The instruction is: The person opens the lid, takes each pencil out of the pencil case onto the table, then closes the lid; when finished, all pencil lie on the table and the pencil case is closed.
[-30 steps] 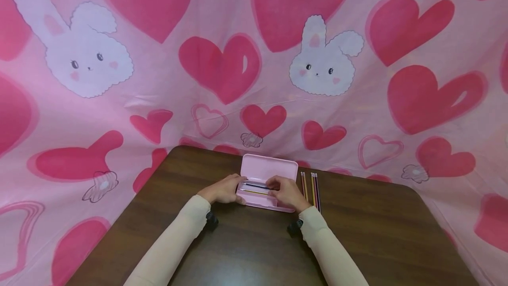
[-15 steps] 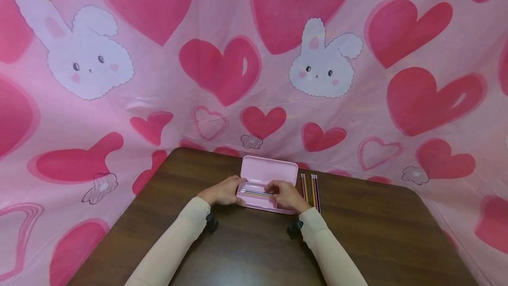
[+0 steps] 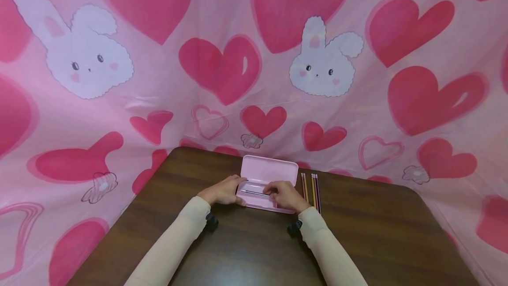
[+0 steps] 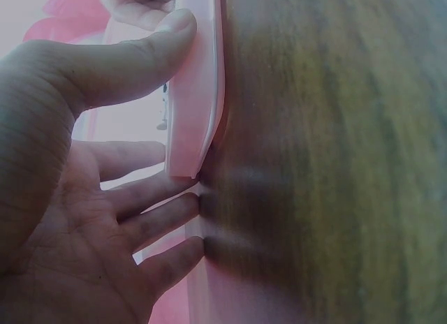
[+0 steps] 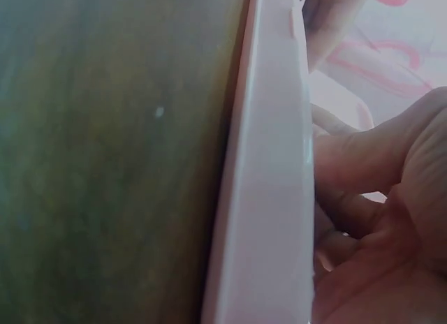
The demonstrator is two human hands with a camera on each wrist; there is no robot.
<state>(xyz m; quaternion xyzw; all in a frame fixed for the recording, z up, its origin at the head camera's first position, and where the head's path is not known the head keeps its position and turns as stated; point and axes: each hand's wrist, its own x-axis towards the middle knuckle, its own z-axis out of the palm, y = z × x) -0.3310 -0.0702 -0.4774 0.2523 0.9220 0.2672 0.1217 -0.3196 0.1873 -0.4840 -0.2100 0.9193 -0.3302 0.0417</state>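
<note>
A pink pencil case [image 3: 262,202] lies with its lid raised on the brown table. Its left end is held by my left hand [image 3: 224,190]; in the left wrist view the thumb [image 4: 140,65] presses the front wall while the fingers reach round the corner. A thin dark pencil [image 3: 254,193] lies lengthwise inside the case. Its right end meets the curled fingertips of my right hand [image 3: 286,194], which reach in over the front wall and pinch it. In the right wrist view those fingertips are hidden behind the case's front wall [image 5: 272,184].
Several pencils lie on the table just right of the case, a pair [image 3: 304,186] and a small bunch [image 3: 315,191], partly behind the right wrist. A pink heart-and-rabbit cloth [image 3: 222,69] hangs behind the table [image 3: 238,250].
The pencils under the right fingertips have shifted inside the case; the dark one and the yellow one drew together, and now one dark line shows. The left hand stays put.
</note>
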